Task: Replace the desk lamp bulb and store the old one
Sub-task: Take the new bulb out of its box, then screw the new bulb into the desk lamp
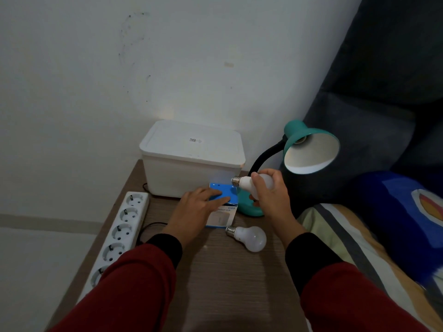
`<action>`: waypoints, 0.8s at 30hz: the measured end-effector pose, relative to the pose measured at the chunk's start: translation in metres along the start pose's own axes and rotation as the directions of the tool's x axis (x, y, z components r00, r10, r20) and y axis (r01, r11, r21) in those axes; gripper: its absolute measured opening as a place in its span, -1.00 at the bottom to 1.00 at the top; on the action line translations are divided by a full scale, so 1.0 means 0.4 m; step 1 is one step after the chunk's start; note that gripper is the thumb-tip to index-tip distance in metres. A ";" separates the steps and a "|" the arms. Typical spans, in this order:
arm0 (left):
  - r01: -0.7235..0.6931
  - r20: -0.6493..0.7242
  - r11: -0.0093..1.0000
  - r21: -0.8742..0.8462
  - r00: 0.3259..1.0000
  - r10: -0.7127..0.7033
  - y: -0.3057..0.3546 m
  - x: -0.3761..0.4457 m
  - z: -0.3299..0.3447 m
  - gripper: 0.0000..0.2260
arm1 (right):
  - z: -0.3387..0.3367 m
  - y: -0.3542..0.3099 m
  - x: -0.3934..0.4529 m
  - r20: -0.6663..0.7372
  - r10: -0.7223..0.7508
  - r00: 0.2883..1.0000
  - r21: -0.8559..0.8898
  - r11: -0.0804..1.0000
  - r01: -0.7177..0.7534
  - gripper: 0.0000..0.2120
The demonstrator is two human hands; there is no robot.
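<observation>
Right now, right hand point(269, 196): fingers wrapped around a white bulb point(249, 182), screw base pointing left, held above the lamp base point(249, 208).
Left hand point(195, 206): fingers spread flat, pressing on the blue box point(224, 207).
Second bulb point(249, 237): lying on the desk point(215, 283), just in front of the box.
Lamp shade point(311, 149): teal, socket empty.

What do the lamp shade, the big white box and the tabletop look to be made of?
The lamp shade looks like painted metal: smooth teal outside, plain white inside, thin rim, though plastic is possible. The white box seems to be matte, slightly translucent plastic, with soft rounded corners and a fitted lid. The tabletop shows a brown wood grain, probably a laminate or veneer; the picture cannot settle which.
</observation>
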State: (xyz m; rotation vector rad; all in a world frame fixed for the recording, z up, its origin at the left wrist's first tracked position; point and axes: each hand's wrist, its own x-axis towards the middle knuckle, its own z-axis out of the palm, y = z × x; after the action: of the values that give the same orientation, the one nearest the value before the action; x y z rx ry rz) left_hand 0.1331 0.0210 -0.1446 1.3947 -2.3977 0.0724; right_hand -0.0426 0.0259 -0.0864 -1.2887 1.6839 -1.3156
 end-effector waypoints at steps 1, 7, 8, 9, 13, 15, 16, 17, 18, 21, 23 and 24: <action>-0.002 0.008 1.000 -0.007 1.000 0.002 0.001 0.000 0.001 -0.44 | 0.000 0.002 0.001 0.001 -0.002 1.000 -0.005 1.000 0.002 -0.80; 0.034 0.114 0.998 -0.045 0.993 -0.028 -0.001 0.003 0.003 -0.46 | 0.002 0.013 0.004 0.013 -0.021 1.000 -0.026 0.999 0.021 -0.77; 0.047 0.130 0.998 -0.049 0.991 -0.040 0.002 0.006 0.000 -0.47 | 0.002 0.013 0.004 0.016 -0.023 1.000 -0.031 0.999 0.024 -0.77; 0.062 0.132 0.996 -0.063 0.990 -0.054 0.004 0.009 -0.002 -0.50 | 0.003 0.013 0.003 0.021 -0.022 1.000 -0.037 0.999 0.023 -0.77; 0.200 0.115 0.944 -0.261 0.978 -0.175 0.013 0.027 -0.017 -0.67 | -0.008 -0.002 -0.011 0.053 0.016 0.998 -0.020 1.000 -0.015 -0.78; 0.249 0.157 0.920 -0.304 0.965 -0.210 0.015 0.036 -0.035 -0.70 | -0.017 -0.019 -0.023 0.084 0.029 0.996 0.019 0.999 -0.031 -0.76; 0.273 0.171 0.905 -0.326 0.959 -0.228 0.017 0.041 -0.048 -0.71 | -0.022 -0.030 -0.029 0.090 0.028 0.996 0.047 0.998 -0.032 -0.73; 0.296 0.173 0.886 -0.356 0.953 -0.249 0.022 0.047 -0.063 -0.72 | -0.029 -0.042 -0.036 0.088 0.018 0.996 0.072 0.997 -0.024 -0.71; 0.316 0.163 0.865 -0.389 0.948 -0.273 0.028 0.054 -0.081 -0.73 | -0.038 -0.054 -0.043 0.073 0.000 0.997 0.087 0.996 -0.007 -0.70; 0.359 0.117 0.792 -0.494 0.930 -0.348 0.059 0.091 -0.145 -0.76 | -0.078 -0.090 -0.063 -0.005 -0.060 0.998 0.109 0.992 0.060 -0.68; 0.330 0.061 0.769 -0.547 0.932 -0.357 0.089 0.129 -0.186 -0.77 | -0.113 -0.107 -0.073 -0.077 -0.079 0.994 0.151 0.984 0.090 -0.69; 0.305 0.023 0.767 -0.564 0.935 -0.354 0.109 0.149 -0.207 -0.78 | -0.132 -0.113 -0.076 -0.128 -0.091 0.988 0.153 0.982 0.111 -0.69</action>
State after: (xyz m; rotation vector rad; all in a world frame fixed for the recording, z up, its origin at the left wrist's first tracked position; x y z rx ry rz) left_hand 0.0931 0.0124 -0.0416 1.4430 -1.8361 -0.6086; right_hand -0.0664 0.0713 -0.0303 -1.2361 1.5740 -1.5835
